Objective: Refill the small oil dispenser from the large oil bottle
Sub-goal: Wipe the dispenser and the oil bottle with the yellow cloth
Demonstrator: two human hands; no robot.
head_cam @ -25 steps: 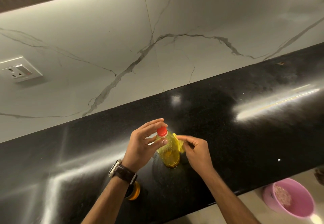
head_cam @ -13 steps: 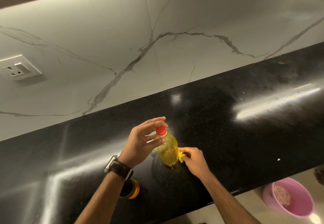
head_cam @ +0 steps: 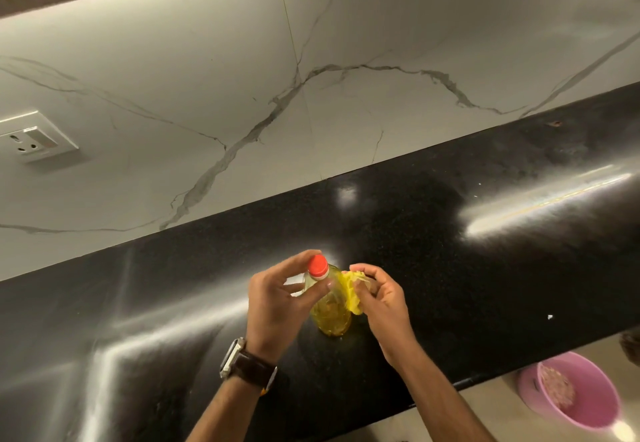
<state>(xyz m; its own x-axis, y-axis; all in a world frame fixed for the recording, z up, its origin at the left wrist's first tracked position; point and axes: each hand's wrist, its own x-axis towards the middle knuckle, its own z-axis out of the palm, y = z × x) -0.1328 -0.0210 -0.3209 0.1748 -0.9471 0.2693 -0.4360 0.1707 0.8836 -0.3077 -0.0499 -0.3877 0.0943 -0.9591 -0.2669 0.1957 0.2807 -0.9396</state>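
Note:
A clear plastic oil bottle (head_cam: 330, 317) of yellow oil with a red cap (head_cam: 318, 266) stands upright on the black counter (head_cam: 450, 268). My left hand (head_cam: 273, 306) pinches its neck just under the cap, thumb on the near side. My right hand (head_cam: 384, 303) presses a crumpled yellow cloth (head_cam: 351, 294) against the bottle's right shoulder. Under my left wrist only a yellow sliver (head_cam: 264, 392) of a small container shows; the rest is hidden by my watch (head_cam: 242, 365) and arm.
A white marble backsplash rises behind the counter, with a wall socket (head_cam: 34, 136) at far left. Below the counter's front edge at lower right sits a pink bowl (head_cam: 588, 403) with something pale inside. A small white speck (head_cam: 550, 317) lies on the counter.
My right hand slid the yellow cloth down to the bottle's base, then back up to its shoulder. My left hand stayed on the neck. The bottle has not moved.

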